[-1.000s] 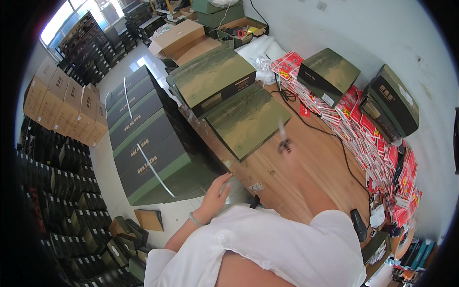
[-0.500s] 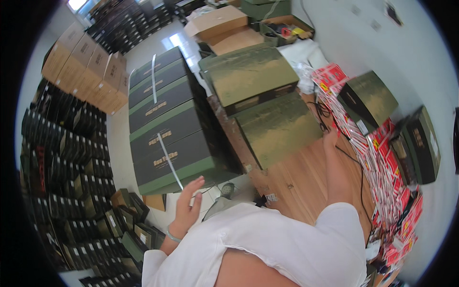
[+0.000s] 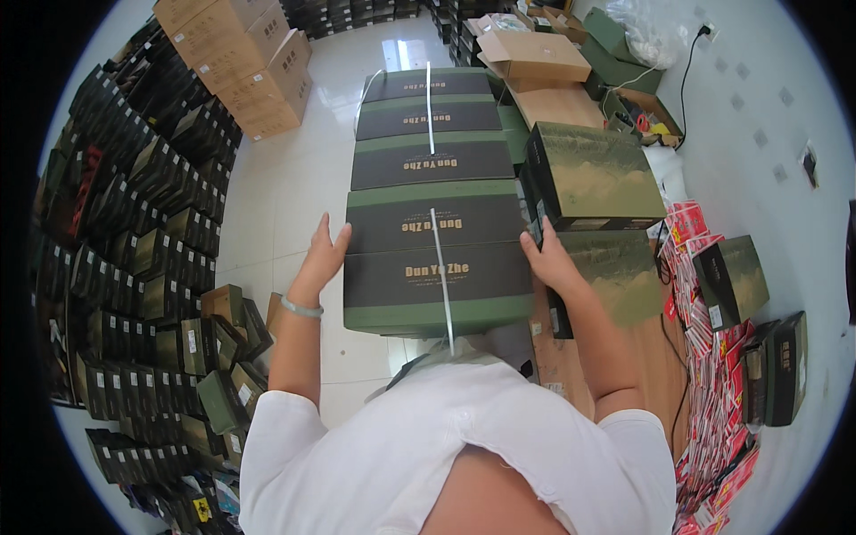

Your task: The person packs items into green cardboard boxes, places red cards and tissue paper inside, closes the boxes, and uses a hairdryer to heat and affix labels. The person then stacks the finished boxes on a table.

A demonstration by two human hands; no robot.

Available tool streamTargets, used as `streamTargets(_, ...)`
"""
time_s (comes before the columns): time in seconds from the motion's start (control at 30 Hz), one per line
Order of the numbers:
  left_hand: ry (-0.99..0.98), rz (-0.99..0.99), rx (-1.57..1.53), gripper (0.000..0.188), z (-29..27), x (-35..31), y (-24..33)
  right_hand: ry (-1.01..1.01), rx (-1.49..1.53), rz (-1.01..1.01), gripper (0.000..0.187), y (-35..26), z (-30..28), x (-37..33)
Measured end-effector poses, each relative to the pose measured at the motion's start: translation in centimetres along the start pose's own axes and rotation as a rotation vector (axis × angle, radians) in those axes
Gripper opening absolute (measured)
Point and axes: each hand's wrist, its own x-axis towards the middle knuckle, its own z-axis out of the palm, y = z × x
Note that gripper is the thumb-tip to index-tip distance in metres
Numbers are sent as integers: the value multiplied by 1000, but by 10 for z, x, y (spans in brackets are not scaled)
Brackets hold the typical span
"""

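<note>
Straight in front of me stands a row of dark boxes with green edges. The two nearest form a bundle (image 3: pixel 383 290) with a white strap (image 3: pixel 443 290) down its middle. My left hand (image 3: pixel 323 254) is at the bundle's left side, thumb and fingers apart, fingertips by the edge. At its right side is my right hand (image 3: pixel 551 257), also with fingers apart, between the bundle and the green boxes on the table. Neither hand is wrapped round anything; whether the palms press on the sides cannot be made out. Behind, several more dark boxes (image 3: pixel 383 160) share another strap.
To the right, a wooden table (image 3: pixel 584 366) bears camouflage-patterned green boxes (image 3: pixel 597 174), an open carton (image 3: pixel 535 58) and red-and-white packets (image 3: pixel 713 419) along the wall. Stacked shoebox-like boxes (image 3: pixel 134 312) line the left, with brown cartons (image 3: pixel 250 67) beyond them on the tiled floor.
My view has turned toward the strapped boxes, now centred. My right hand has left the table's far side for the bundle's right side; my left hand has moved forward along its left side.
</note>
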Motion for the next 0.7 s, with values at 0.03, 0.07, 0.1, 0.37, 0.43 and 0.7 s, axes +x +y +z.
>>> streamTargets(0.03, -77, -58, -23, 67, -1, -9, -4, -23, 5, 53, 73, -11, 7, -17)
streamTargets(0.07, -106, -128, -207, 75, -4, -22, -17, -48, 10, 105, 78, -15, 12, -37)
streamTargets(0.1, -95, -181, -362, 77, -3, -39, -42, -6, 17, 135, 79, -6, 19, -54)
streamTargets(0.37, -397, -326, -968, 78, 26, -115, -61, 149, 113, 314, 72, -6, 50, -145)
streamTargets(0.43, -472, -322, -1053, 78, 21, -125, -53, 255, 279, 177, 61, 1, 53, -152)
streamTargets(0.7, -507, -209, -1020, 74, -6, -194, -29, 369, 471, 141, 49, -10, 32, -232)
